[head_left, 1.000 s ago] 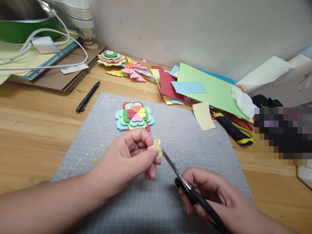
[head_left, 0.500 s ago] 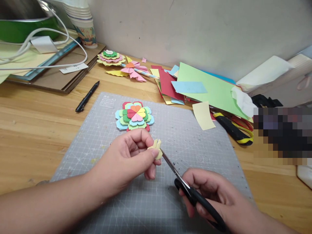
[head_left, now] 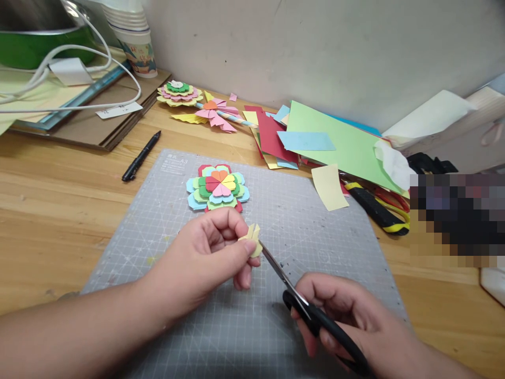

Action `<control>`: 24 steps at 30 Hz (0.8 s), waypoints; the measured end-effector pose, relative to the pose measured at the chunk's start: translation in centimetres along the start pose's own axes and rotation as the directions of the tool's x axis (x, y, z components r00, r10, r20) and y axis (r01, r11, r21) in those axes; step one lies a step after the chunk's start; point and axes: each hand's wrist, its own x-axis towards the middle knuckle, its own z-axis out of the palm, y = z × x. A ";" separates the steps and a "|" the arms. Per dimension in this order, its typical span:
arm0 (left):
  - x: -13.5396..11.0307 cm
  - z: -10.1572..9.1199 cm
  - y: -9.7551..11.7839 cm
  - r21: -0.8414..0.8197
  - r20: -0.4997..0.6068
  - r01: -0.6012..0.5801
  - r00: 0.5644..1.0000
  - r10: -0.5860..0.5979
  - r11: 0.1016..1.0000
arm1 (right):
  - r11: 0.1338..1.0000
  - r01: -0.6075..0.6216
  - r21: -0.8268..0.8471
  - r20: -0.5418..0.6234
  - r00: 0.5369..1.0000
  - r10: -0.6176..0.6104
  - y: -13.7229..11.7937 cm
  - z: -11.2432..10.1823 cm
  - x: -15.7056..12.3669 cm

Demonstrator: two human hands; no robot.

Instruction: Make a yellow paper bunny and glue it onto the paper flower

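A small folded piece of pale yellow paper (head_left: 255, 247) is pinched between the thumb and fingers of my left hand (head_left: 215, 250). My right hand (head_left: 347, 305) grips black-handled scissors (head_left: 290, 287), whose blades point up and left. Their tips touch or nearly touch the right edge of the yellow paper. Just beyond my left hand, a layered paper flower (head_left: 219, 185) in red, blue, green, yellow, pink and orange lies on the grey cutting mat (head_left: 158, 221).
Coloured paper sheets (head_left: 327, 118) and a yellow slip (head_left: 330, 188) lie at the back right, near a black-and-yellow tool handle (head_left: 376, 210). A paper flower on a striped stem (head_left: 179, 93) rests by the wall. To the left are a black pen (head_left: 142, 157) and stacked paper cups (head_left: 136, 47).
Almost nothing differs. The yellow paper has tilted very slightly in my left hand, and the scissors have shifted by a tiny amount.
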 end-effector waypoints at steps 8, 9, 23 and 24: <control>-0.1 0.0 0.0 0.027 -0.025 -0.003 1.000 0.004 1.000 | 1.000 0.014 -0.001 -0.002 1.000 -0.014 -0.1 -0.1 0.1; -0.1 0.0 0.0 0.034 -0.025 -0.005 1.000 0.005 0.999 | 1.000 0.017 -0.007 -0.008 1.000 -0.017 -0.1 -0.1 0.1; -0.2 0.0 0.1 0.048 -0.022 -0.007 1.000 0.009 0.999 | 1.000 0.004 -0.012 -0.029 1.000 -0.005 -0.1 -0.1 -0.1; -0.2 0.0 0.1 0.047 -0.024 -0.007 1.000 0.008 0.999 | 1.000 0.002 -0.011 -0.027 1.000 -0.002 -0.1 -0.1 -0.1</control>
